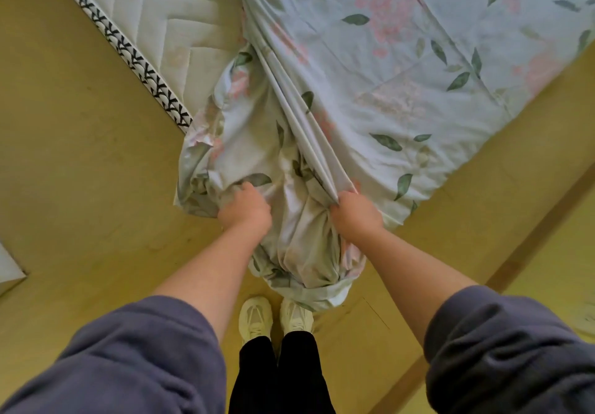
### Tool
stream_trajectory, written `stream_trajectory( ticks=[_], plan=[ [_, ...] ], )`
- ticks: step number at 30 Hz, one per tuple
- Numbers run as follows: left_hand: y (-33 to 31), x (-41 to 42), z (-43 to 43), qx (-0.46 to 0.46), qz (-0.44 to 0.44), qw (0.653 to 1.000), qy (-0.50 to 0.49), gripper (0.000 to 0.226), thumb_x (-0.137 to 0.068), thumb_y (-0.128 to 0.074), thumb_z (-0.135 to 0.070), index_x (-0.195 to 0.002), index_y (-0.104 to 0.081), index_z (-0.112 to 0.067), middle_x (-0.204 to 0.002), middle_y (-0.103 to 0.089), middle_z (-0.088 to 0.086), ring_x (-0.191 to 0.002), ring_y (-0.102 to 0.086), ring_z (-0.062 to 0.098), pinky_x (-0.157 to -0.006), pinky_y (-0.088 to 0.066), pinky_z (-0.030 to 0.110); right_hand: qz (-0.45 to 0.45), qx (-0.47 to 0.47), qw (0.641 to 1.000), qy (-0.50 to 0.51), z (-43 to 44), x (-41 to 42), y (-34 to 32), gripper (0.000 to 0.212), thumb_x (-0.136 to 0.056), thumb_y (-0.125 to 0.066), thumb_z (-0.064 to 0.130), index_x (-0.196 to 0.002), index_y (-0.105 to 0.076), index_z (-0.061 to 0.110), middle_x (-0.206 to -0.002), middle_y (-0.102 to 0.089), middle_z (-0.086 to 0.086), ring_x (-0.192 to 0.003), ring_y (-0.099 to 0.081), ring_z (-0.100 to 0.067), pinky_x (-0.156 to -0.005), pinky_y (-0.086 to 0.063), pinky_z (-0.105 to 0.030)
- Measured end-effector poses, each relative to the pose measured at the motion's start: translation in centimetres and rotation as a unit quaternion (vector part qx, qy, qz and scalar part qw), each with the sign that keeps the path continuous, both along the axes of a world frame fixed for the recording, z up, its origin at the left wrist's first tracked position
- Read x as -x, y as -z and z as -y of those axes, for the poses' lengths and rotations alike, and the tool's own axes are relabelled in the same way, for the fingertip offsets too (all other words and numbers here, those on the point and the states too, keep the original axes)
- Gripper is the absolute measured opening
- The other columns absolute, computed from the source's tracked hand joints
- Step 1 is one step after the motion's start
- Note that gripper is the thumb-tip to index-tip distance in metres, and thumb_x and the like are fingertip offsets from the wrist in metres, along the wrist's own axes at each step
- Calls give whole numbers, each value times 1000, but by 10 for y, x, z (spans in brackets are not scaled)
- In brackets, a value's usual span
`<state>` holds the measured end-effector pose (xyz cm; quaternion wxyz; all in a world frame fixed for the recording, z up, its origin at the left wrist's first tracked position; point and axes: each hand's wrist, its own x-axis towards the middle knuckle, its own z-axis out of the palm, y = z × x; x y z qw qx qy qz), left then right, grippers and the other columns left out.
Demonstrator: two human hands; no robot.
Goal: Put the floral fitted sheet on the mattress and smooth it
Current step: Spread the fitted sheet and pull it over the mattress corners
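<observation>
- Closest in: soft purple sleeves [128, 359] pushed up past the forearms, black trousers, pale shoes [277, 317] side by side on a yellow floor [80, 156].
- Open floor to left and right of the feet; a paler strip running diagonally through it at the right.
- Just ahead of the shoes: the bunched end of the sheet [370, 97], hanging in soft crumpled folds, lowest hem touching or just above the toes, cannot tell which.
- Left hand [246, 207]: fingers curled into the loose, gathered cloth at the left of the bunch, gripping it.
- Right hand [354, 212]: clenched round a tight pleat of narrow folds drawn taut up toward the bed.
- Beyond the hands: near corner of the mattress [167, 17], wrapped in gathered cloth.
- Farther left: bare quilted white top with chevron stitching, edged by a black-and-white patterned trim [128, 49].
- Farther right: thin pale-blue fabric with pink flowers and green leaves, spread over the top, lightly creased.
</observation>
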<state>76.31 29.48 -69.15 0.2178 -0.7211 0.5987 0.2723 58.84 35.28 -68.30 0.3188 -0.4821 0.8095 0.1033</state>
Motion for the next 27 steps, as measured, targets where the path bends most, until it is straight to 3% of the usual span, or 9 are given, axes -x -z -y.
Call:
stream_trajectory(
  ticks=[2, 6, 10, 13, 15, 20, 21, 24, 27],
  plan=[
    [4, 3, -3, 12, 7, 998, 58, 18, -96, -45, -18, -103, -60, -14, -97, -58, 7, -83, -57, 24, -62, -42, 33, 59, 28, 998, 23, -5, 4, 4, 28, -96, -42, 31, -107, -63, 15, -107, -59, -5, -83, -56, -26, -69, -48, -34],
    [5, -28, -5, 4, 38, 997, 63, 20, -92, -43, -9, -82, -60, -15, -77, -55, 3, -65, -53, 20, -54, -42, 29, 51, 56, 996, 49, -14, 9, 4, 27, -98, -37, 30, -107, -59, 17, -95, -62, -6, -80, -57, -27, -65, -46, -34],
    [6, -116, -11, -6, 132, 991, 0, 27, -94, -43, -13, -103, -68, -9, -104, -66, 14, -95, -64, 31, -77, -48, 38, 40, 55, 996, 54, -17, 15, -4, 23, -99, -37, 29, -115, -49, 18, -89, -57, -3, -77, -56, -26, -59, -42, -33],
    [1, -136, -2, 28, 153, 988, -11, 28, -93, -43, -13, -110, -66, -9, -108, -65, 15, -99, -63, 33, -79, -47, 39, 64, 32, 997, 36, -14, 13, -6, 27, -98, -39, 32, -115, -53, 15, -90, -55, -4, -79, -56, -26, -65, -45, -34],
    [-3, -116, 2, 56, 117, 992, 0, 30, -91, -51, -19, -119, -56, -9, -114, -60, 15, -101, -61, 34, -76, -45, 38, 93, 19, 995, 35, -13, 11, -4, 30, -98, -40, 37, -112, -56, 15, -90, -56, -3, -79, -56, -24, -66, -45, -33],
    [-5, -13, -29, 56, -1, 994, 92, 68, -81, -59, -55, -131, -37, -14, -123, -52, 9, -107, -56, 30, -72, -47, 37, 159, 30, 986, 42, -19, 9, 2, 40, -95, -37, 57, -105, -53, 22, -86, -58, 4, -76, -57, -17, -70, -49, -36],
    [1, 2, -35, 49, -8, 995, 84, 61, -83, -57, -54, -127, -40, -16, -120, -54, 8, -105, -57, 29, -68, -45, 36, 160, 33, 986, 45, -21, 10, 3, 41, -95, -36, 58, -104, -54, 22, -86, -59, 3, -76, -58, -18, -72, -50, -38],
    [14, 14, -39, 13, 13, 996, 82, 18, -94, -46, -24, -104, -59, -17, -102, -64, 7, -92, -62, 27, -61, -38, 30, 167, 25, 984, 52, -23, 15, 4, 36, -96, -36, 54, -102, -53, 23, -82, -60, 2, -75, -60, -20, -72, -52, -38],
    [12, -17, -40, -33, 95, 988, 120, 24, -91, -43, -10, -90, -66, -16, -84, -62, 4, -79, -60, 24, -59, -38, 27, 156, 6, 987, 27, -25, 22, -1, 27, -97, -36, 51, -100, -48, 27, -79, -58, 5, -71, -57, -15, -65, -46, -34]
  ],
)
